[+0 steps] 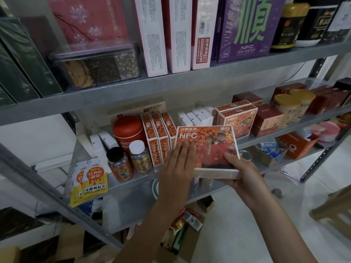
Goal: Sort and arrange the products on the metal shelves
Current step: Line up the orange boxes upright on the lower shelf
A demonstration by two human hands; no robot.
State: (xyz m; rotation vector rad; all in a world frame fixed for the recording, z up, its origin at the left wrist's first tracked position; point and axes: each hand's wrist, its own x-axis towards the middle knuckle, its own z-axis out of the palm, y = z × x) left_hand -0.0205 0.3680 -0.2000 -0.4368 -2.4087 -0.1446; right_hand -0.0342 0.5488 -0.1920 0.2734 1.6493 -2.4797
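Item: orange NFC box [209, 145], centre frame, at the front edge of the middle shelf [129, 184]. Our right hand [240, 174] grips its lower corner; our left hand [179, 164] lies flat on its face. Risk: pushing it in crooked, we may topple the narrow boxes [157, 138] beside it.

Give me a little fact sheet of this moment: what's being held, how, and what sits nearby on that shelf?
Held item: orange NFC box, tilted, at the front of the middle shelf
Right hand: holds the box's lower right corner
Left hand: flat fingers rest on its front
Behind, right: two matching boxes
Left of it: narrow orange boxes upright, red canister
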